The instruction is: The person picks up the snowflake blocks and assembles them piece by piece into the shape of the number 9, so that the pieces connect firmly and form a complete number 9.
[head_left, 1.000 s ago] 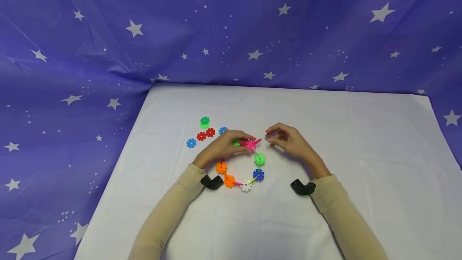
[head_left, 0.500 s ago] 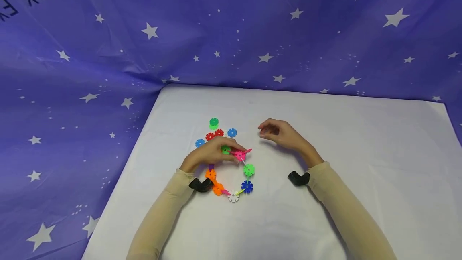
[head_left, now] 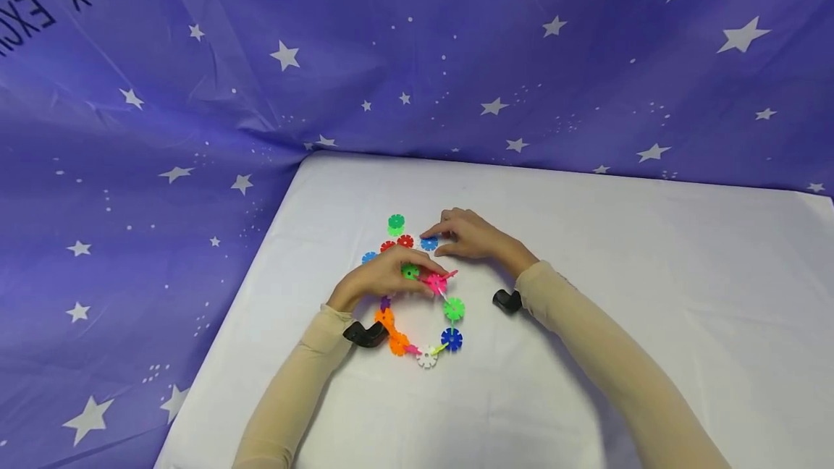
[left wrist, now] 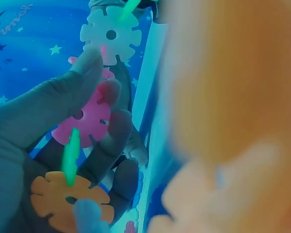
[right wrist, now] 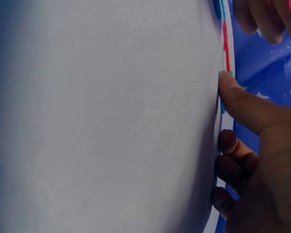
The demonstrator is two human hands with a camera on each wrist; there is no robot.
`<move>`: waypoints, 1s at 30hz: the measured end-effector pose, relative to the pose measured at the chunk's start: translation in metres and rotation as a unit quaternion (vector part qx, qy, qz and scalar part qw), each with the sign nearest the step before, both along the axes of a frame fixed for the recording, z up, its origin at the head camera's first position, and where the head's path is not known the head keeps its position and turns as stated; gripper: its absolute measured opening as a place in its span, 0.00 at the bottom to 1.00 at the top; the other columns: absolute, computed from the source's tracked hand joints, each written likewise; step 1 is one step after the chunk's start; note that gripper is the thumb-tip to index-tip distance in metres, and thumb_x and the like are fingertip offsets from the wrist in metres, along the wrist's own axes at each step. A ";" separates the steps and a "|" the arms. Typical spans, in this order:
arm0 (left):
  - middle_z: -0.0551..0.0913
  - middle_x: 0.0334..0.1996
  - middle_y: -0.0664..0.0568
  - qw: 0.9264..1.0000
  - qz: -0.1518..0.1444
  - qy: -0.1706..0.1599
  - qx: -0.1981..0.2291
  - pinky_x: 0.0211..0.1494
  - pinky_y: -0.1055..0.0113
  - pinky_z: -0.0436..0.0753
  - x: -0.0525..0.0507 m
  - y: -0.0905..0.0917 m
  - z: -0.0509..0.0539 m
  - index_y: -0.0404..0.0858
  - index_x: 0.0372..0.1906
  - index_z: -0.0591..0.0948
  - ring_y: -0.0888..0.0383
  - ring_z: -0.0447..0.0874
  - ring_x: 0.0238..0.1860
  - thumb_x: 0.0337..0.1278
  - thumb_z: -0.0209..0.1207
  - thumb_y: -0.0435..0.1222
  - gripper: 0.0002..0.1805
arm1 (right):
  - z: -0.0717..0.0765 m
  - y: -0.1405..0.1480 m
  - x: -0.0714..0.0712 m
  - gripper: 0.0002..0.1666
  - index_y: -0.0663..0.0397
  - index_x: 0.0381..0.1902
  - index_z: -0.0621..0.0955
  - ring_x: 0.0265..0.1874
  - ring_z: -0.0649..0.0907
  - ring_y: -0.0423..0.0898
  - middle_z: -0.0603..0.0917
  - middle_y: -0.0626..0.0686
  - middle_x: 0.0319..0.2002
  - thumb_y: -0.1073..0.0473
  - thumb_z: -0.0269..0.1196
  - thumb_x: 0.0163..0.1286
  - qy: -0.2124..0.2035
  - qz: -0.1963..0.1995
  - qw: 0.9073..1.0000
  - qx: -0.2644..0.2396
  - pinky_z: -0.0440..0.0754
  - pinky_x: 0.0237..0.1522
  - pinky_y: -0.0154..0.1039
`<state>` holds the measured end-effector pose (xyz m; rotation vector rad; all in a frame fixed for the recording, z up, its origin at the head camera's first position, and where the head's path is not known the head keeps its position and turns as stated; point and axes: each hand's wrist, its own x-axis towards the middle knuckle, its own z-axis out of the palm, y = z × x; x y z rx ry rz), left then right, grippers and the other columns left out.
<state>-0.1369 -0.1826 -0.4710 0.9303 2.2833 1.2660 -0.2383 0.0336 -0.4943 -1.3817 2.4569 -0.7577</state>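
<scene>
My left hand (head_left: 384,273) pinches a pink notched snowflake disc (head_left: 436,283) between thumb and fingers. That disc belongs to a curved chain of interlocked discs (head_left: 426,357) in green, dark blue, white, orange and purple. Part of the chain lies behind the left hand and wrist. In the left wrist view the pink disc (left wrist: 87,121) sits under the thumb, colours tinted. My right hand (head_left: 474,234) is low over the table, thumb and fingers spread around a loose light-blue disc (head_left: 429,244). In the right wrist view the thumb (right wrist: 245,104) reaches the cloth beside the disc's edge.
Loose discs lie behind the left hand: red ones (head_left: 405,241), stacked green ones (head_left: 396,221) and another light-blue one (head_left: 370,258). White cloth covers the table (head_left: 586,237). A purple star-printed curtain (head_left: 456,56) hangs along the back and left.
The right hand first draws back from the chain, then moves left to the light-blue disc. The left hand keeps its pinch on the pink disc and has lowered slightly. The head view has shifted.
</scene>
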 end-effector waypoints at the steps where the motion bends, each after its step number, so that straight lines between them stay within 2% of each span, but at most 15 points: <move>1: 0.87 0.48 0.56 1.000 0.003 0.002 0.000 0.50 0.70 0.78 0.000 0.000 0.000 0.43 0.53 0.85 0.62 0.79 0.44 0.50 0.71 0.37 0.21 | 0.000 0.000 0.001 0.20 0.39 0.53 0.85 0.31 0.70 0.43 0.76 0.47 0.31 0.48 0.70 0.62 0.005 -0.005 1.000 0.002 0.65 0.37 0.37; 4: 0.87 0.47 0.56 1.000 0.012 0.005 -0.005 0.48 0.70 0.77 -0.001 0.002 0.000 0.44 0.54 0.85 0.62 0.78 0.42 0.52 0.70 0.37 0.21 | -0.001 0.005 0.003 0.16 0.44 0.47 0.85 0.32 0.72 0.43 0.77 0.47 0.32 0.49 0.70 0.62 -0.003 -0.030 1.000 -0.005 0.69 0.39 0.39; 7: 0.87 0.45 0.57 1.000 0.015 0.016 -0.021 0.47 0.70 0.78 -0.002 0.003 0.000 0.45 0.55 0.84 0.62 0.78 0.41 0.53 0.69 0.36 0.21 | 0.000 0.019 0.007 0.17 0.48 0.45 0.84 0.34 0.74 0.42 0.78 0.47 0.35 0.49 0.71 0.61 -0.024 -0.067 0.997 -0.017 0.72 0.41 0.39; 12: 0.87 0.46 0.58 0.998 0.005 0.030 -0.050 0.50 0.68 0.78 -0.008 0.007 0.003 0.46 0.55 0.84 0.63 0.79 0.44 0.55 0.69 0.35 0.21 | 0.004 0.053 0.023 0.18 0.52 0.47 0.81 0.29 0.75 0.43 0.81 0.48 0.35 0.53 0.71 0.61 -0.080 -0.118 0.987 -0.070 0.75 0.34 0.37; 15: 0.86 0.48 0.57 0.998 -0.006 0.030 -0.060 0.53 0.66 0.78 -0.013 0.013 0.007 0.46 0.56 0.84 0.62 0.80 0.48 0.57 0.67 0.34 0.20 | 0.003 0.075 0.037 0.19 0.53 0.50 0.80 0.28 0.75 0.43 0.81 0.50 0.35 0.59 0.71 0.62 -0.106 -0.138 0.979 -0.109 0.75 0.31 0.34; 19: 0.85 0.51 0.56 0.995 -0.024 0.035 -0.090 0.59 0.63 0.76 -0.021 0.027 0.010 0.46 0.56 0.83 0.60 0.79 0.52 0.59 0.66 0.34 0.19 | -0.002 0.104 0.056 0.20 0.55 0.52 0.79 0.27 0.76 0.42 0.80 0.52 0.33 0.63 0.69 0.63 -0.141 -0.171 0.963 -0.156 0.75 0.29 0.32; 24: 0.84 0.51 0.60 0.986 -0.025 0.084 -0.144 0.62 0.61 0.70 -0.026 0.044 0.007 0.49 0.57 0.83 0.60 0.75 0.53 0.61 0.64 0.37 0.18 | -0.006 0.127 0.070 0.19 0.58 0.53 0.79 0.27 0.75 0.42 0.78 0.55 0.32 0.66 0.67 0.64 -0.172 -0.215 0.942 -0.193 0.74 0.28 0.29; 26: 0.84 0.51 0.60 0.981 -0.024 0.104 -0.160 0.63 0.60 0.68 -0.027 0.050 0.006 0.50 0.57 0.83 0.59 0.74 0.54 0.62 0.63 0.37 0.18 | 0.000 0.128 0.074 0.20 0.62 0.54 0.78 0.28 0.74 0.43 0.77 0.58 0.32 0.69 0.66 0.64 -0.174 -0.217 0.938 -0.206 0.74 0.29 0.30; 30: 0.84 0.50 0.58 0.977 -0.014 0.119 -0.174 0.64 0.56 0.63 -0.026 0.063 0.007 0.48 0.56 0.83 0.57 0.74 0.54 0.65 0.59 0.34 0.17 | 0.018 0.126 0.082 0.20 0.69 0.55 0.76 0.28 0.74 0.45 0.77 0.61 0.33 0.71 0.64 0.65 -0.173 -0.210 0.940 -0.206 0.73 0.29 0.31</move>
